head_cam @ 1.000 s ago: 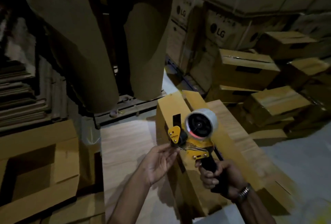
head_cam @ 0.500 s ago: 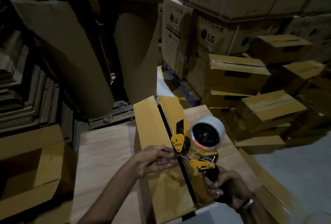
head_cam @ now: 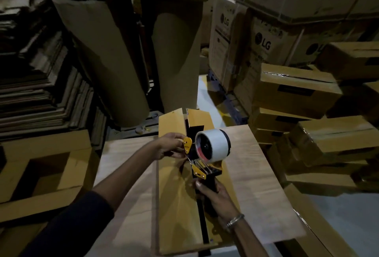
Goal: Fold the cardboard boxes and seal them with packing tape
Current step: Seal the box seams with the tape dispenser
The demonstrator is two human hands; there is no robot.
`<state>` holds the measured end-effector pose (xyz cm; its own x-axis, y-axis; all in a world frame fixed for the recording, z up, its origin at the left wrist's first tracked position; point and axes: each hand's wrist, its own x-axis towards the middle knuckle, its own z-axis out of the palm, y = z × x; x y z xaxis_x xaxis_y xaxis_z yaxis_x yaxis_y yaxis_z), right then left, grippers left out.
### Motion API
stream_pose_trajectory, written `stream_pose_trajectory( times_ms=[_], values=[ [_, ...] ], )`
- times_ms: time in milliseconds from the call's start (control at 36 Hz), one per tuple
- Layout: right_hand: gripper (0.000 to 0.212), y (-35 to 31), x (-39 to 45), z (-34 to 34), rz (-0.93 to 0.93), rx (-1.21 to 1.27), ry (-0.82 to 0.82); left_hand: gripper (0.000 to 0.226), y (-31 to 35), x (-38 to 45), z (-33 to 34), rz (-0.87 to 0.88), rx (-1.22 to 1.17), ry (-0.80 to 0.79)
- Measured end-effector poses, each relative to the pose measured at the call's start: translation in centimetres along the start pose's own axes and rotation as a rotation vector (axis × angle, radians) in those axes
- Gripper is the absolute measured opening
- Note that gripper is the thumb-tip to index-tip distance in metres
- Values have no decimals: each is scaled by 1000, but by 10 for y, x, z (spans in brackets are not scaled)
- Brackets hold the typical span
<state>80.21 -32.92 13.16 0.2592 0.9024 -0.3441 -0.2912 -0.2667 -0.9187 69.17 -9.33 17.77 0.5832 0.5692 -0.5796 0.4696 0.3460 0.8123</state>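
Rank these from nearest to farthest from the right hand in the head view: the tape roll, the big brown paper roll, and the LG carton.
From the right hand:
1. Tape roll, just above it on the dispenser that the hand grips.
2. Big brown paper roll, standing up ahead, beyond the box.
3. LG carton, far back on the right, in the stack.

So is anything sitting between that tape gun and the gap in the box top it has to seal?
Nothing visible blocks it. The yellow tape dispenser with its white roll hangs just above the dark seam of the folded cardboard box. The right hand grips its handle; the left hand pinches at its front end.
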Motion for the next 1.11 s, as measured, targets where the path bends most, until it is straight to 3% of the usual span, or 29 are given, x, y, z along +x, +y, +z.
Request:
stream_pose_trajectory(
  times_ms=[194,417,611,917,1111],
  values=[
    [13,7,43,8,-13,-5,95,48,41,32,-42,-19,305,-180],
    [27,30,89,17,4,-115,198,55,61,87,-63,51,562,-269],
    [22,8,140,32,23,-107,281,75,81,128,-88,109,511,-176],
    [16,-29,221,45,25,-188,325,72,103,185,-127,157,396,-63],
    [16,-39,259,46,66,-131,384,52,84,238,-137,203,259,21]
  ],
)
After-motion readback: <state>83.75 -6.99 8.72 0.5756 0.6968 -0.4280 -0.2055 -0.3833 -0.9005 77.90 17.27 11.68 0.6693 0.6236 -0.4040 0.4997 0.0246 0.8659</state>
